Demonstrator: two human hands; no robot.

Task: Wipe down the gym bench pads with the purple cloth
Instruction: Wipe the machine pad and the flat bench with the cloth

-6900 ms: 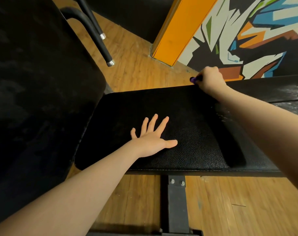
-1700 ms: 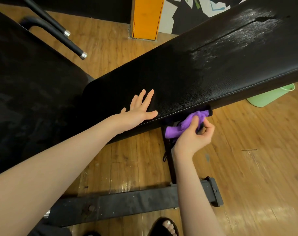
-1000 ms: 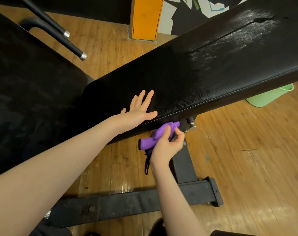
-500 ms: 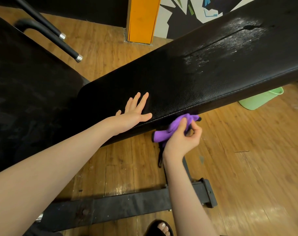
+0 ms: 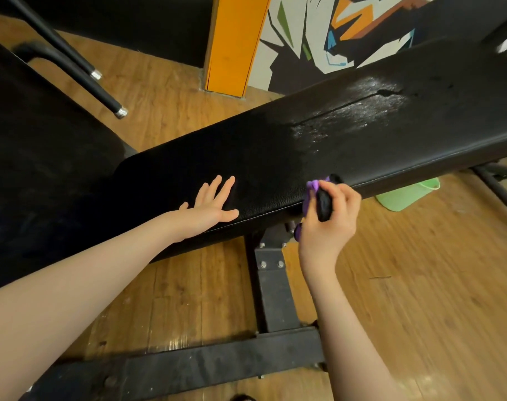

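Observation:
A long black bench pad (image 5: 319, 146) runs from centre left up to the right, with a wet shiny patch (image 5: 359, 111) on its upper half. My left hand (image 5: 209, 208) lies flat on the pad near its front edge, fingers straight and spread. My right hand (image 5: 327, 218) grips the bunched purple cloth (image 5: 311, 188) against the pad's front side edge. Most of the cloth is hidden inside the fist. A dark rounded object (image 5: 324, 204) sits between the fingers; I cannot tell what it is.
A second black pad (image 5: 38, 157) fills the left side. The bench's black steel post (image 5: 275, 290) and foot bar (image 5: 194, 369) stand on the wooden floor below. A green bucket (image 5: 408, 195) sits under the pad at right. Black handles (image 5: 81, 70) angle in at top left.
My right hand has risen from under the pad's edge onto its front side, with the cloth bunched tighter. The view has tilted up slightly. My left hand stays flat on the pad.

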